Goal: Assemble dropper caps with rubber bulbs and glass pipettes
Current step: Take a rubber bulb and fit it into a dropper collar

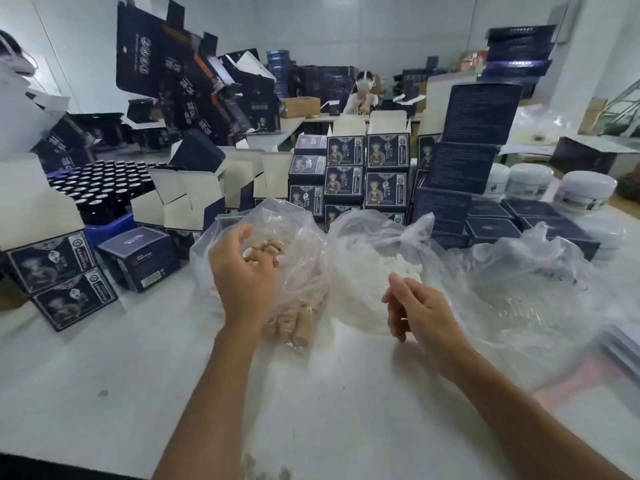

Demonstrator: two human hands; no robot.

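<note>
Three clear plastic bags lie on the white table (pixel 104 375). The left bag (pixel 304 237) holds tan dropper caps (pixel 291 323). My left hand (pixel 242 278) reaches into its mouth, and its curled fingers hold a tan cap (pixel 248 252) at the tips. The middle bag (pixel 360 237) holds white rubber bulbs (pixel 408 265). My right hand (pixel 419 310) hovers just in front of it with fingers loosely curled; a white speck shows between them, but whether it holds a bulb is unclear. The right bag (pixel 519 299) seems to hold clear glass pipettes, blurred.
Dark printed boxes (pixel 384 168) are stacked behind the bags, with more at the left (pixel 69 282). A tray of dark bottles (pixel 100 185) stands back left and white jars (pixel 585 188) back right. Another person sits at the far table (pixel 362 98).
</note>
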